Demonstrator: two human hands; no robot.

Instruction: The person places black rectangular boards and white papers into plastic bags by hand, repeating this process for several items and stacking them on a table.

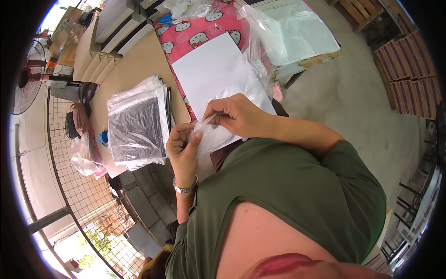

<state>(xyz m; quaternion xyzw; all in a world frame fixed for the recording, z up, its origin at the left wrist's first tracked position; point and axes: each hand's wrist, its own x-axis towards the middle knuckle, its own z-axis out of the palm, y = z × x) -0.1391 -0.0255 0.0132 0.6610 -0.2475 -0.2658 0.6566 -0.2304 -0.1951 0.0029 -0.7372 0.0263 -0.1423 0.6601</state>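
Observation:
A thin clear plastic bag [208, 139] is pinched between my two hands, close to my body. My left hand [183, 148], with a metal watch or bracelet at the wrist, grips one edge of it. Fingers curled, my right hand [240, 115] grips the plastic just to the right. Beneath them lies a large white sheet [206, 65] on a pink patterned cloth [188, 39]. To the left of my hands is a stack of dark flat pieces wrapped in clear plastic [137, 128].
Clear plastic sleeves [290, 37] lie at the far right of the work surface. Thick stacked boards [123, 35] stand at the back left on a brown tabletop [144, 60]. A fan [31, 76] is at the left edge; stacked cartons [409, 69] stand on the right.

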